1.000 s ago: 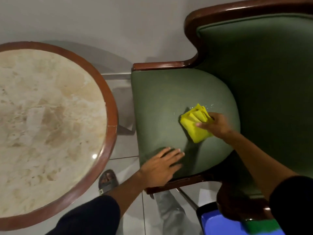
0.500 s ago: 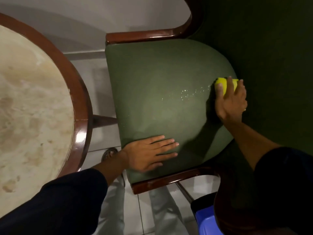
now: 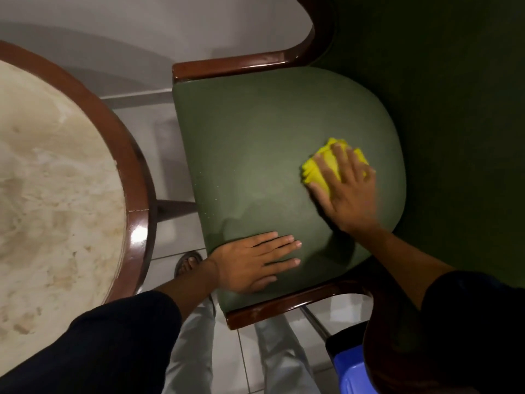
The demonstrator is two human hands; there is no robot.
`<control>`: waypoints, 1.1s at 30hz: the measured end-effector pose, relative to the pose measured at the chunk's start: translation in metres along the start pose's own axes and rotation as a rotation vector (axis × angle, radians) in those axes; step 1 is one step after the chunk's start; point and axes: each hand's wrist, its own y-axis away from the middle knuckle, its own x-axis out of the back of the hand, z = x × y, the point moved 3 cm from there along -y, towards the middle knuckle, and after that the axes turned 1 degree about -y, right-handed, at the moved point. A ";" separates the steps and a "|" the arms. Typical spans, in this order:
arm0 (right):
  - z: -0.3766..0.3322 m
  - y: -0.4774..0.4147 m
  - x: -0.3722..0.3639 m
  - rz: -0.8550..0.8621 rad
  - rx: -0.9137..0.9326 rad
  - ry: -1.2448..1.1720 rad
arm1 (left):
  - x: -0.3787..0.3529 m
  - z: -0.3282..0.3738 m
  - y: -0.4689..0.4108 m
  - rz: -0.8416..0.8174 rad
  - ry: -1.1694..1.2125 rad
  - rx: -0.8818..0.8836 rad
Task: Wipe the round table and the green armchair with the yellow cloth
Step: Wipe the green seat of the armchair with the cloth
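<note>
The right hand [image 3: 348, 194] lay palm-down on the seat of the green armchair [image 3: 255, 155], its fingers [image 3: 341, 157] spread wide and flat over the yellow cloth [image 3: 318, 172]. The cloth was bunched into folds under those fingers, pressed between them and the seat cushion; its crumpled edges showed past the fingertips on the far side and out beyond the index finger toward the middle of the seat. The thumb rested on the cushion just beside the cloth's near edge. The hand pinned the cloth rather than closed around it.

The left hand [image 3: 252, 263] rested flat on the near front corner of the same seat, fingers [image 3: 284, 251] extended, close together and bare, pointing toward the right hand. The cloth was well apart from these fingertips, farther back on the cushion and nearer the chair's dark backrest.

The armchair's polished wooden frame [image 3: 235, 66] ran beyond the cloth at the far edge of the seat and again below the left hand at the near edge. The round bench [image 3: 133, 177], with its pale marbled top and brown wooden rim, stood to the left of the left hand, apart from the armchair across a strip of tiled floor [image 3: 170, 132].
</note>
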 end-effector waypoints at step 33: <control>-0.081 -0.001 -0.005 -0.005 -0.851 -0.207 | 0.075 -0.114 0.048 -0.036 0.026 0.766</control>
